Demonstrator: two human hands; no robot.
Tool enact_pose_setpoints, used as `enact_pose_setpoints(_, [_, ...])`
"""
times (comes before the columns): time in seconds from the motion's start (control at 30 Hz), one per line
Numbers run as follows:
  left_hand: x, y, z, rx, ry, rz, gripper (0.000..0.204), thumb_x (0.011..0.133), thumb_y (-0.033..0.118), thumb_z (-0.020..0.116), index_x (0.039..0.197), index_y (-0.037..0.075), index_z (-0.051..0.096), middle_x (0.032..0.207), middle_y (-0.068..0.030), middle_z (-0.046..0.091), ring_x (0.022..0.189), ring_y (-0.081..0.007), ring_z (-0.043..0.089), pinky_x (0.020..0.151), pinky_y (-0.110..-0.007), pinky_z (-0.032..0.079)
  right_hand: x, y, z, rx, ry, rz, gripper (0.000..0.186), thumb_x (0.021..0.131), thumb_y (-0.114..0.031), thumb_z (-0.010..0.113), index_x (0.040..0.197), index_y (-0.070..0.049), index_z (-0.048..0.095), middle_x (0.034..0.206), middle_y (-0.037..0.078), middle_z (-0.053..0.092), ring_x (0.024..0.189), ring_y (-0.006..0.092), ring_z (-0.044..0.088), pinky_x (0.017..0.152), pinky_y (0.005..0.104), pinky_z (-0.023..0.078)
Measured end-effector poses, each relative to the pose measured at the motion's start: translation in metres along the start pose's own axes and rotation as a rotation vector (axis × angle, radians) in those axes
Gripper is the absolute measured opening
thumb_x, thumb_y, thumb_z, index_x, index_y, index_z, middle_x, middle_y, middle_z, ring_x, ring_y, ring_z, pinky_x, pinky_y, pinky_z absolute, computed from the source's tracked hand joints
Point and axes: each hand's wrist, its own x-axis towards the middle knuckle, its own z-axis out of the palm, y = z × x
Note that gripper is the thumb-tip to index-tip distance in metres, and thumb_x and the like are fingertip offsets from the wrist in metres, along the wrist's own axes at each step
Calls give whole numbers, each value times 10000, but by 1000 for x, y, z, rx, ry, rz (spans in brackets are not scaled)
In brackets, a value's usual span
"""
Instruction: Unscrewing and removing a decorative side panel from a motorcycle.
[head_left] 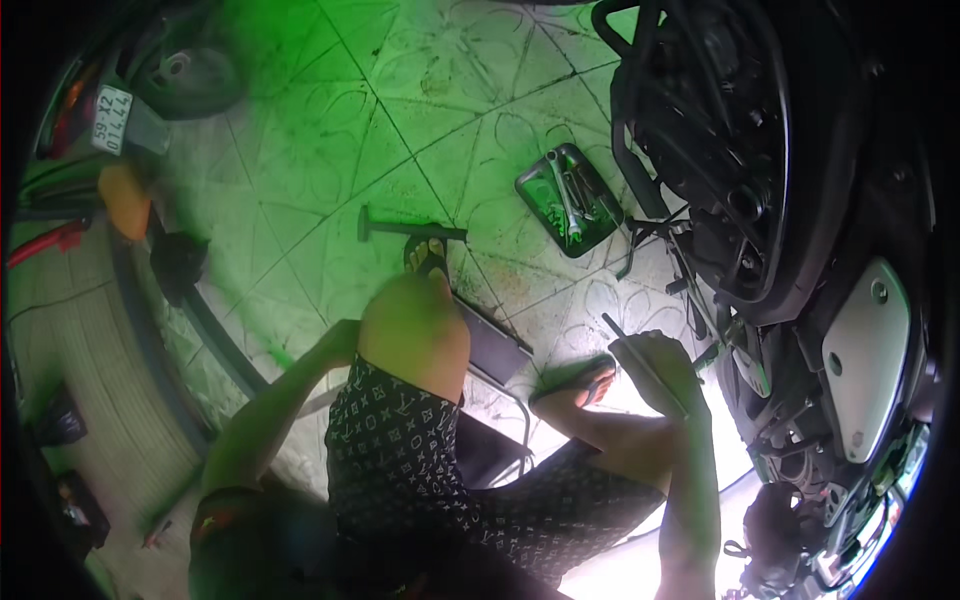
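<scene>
My right hand (655, 365) is closed around a slim metal rod-like tool (620, 330), held beside the motorcycle at the right. My left hand (343, 340) reaches behind my bent left knee, its fingers hidden. A hammer (395, 230) lies on the tiles by my sandaled left foot (425, 258). Farther forward, a black tray (527, 193) holds an open-end wrench (560, 185) and small metal pieces. A dark low stool-like frame (500, 340) shows beneath my leg.
A motorcycle (720, 150) with a silver side panel (865, 360) takes up the right side. At the upper left stands another vehicle's rear wheel (185, 70), with orange and red parts (125, 200) below it. My right foot (585, 385) rests on the tiled floor (320, 160).
</scene>
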Motion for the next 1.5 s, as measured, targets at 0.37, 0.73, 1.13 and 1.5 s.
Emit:
enact_pose_setpoints(0.37, [197,-42,130,210,469,5,600,904,390,635,1404,62,587,1346,-222,647,1184,-417,655,927,-544,548,-92,-5,97,-58,260,-4,224,956,-247,690,985,-34,753,804,139,692,777,347,690,742,448,545])
enact_pose_setpoints(0.73, [266,-94,107,406,310,188,355,897,260,670,1200,93,590,1138,-160,638,993,-376,661,837,-577,516,-113,33,128,189,144,259,184,1031,-174,605,1129,-55,705,962,157,700,915,274,699,829,346,532])
enact_pose_setpoints(1.13, [290,57,93,570,223,670,354,876,276,683,1192,126,629,1125,-150,620,917,-383,704,763,-560,569,-108,33,122,162,202,145,208,1033,-197,595,975,-22,692,919,153,697,850,298,689,774,381,533])
enact_pose_setpoints(1.5, [173,40,-12,-468,275,523,384,967,315,673,1240,46,669,1102,-121,707,938,-280,699,771,-428,572,-128,57,138,-79,294,-55,271,1041,-288,567,1031,-48,693,936,186,706,874,389,699,782,482,552])
